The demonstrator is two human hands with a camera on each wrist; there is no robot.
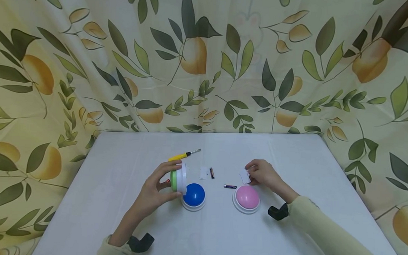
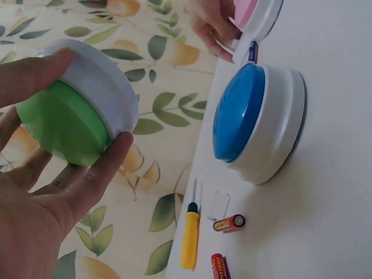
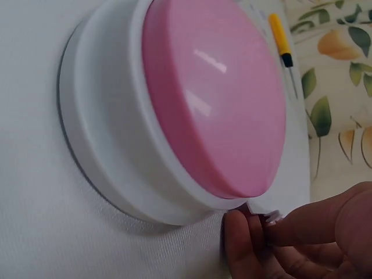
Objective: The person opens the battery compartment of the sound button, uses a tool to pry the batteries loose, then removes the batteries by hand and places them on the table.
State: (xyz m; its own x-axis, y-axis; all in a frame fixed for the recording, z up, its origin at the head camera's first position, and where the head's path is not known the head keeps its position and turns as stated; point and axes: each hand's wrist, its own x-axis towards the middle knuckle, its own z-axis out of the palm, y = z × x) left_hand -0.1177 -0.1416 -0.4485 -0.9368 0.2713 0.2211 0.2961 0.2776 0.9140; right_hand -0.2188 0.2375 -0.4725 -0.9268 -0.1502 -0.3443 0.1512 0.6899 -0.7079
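My left hand (image 1: 156, 184) grips a white round push light with a green dome (image 2: 64, 122), turned on its side above the table. Thumb and fingers span its white rim. Beside it, a blue-domed push light (image 1: 193, 195) sits on the table. My right hand (image 1: 264, 174) pinches a small white piece (image 1: 245, 177) just beyond the pink-domed push light (image 1: 247, 197). In the right wrist view the pink dome (image 3: 218, 99) partly hides that piece, so its kind is unclear.
A yellow-handled screwdriver (image 1: 181, 156) lies behind the left hand. Small batteries (image 1: 211, 173) lie on the white table (image 1: 149, 148), one battery (image 1: 230, 186) by the pink light. A small pale flat piece (image 1: 204, 173) lies mid-table. A patterned curtain (image 1: 205, 97) hangs behind.
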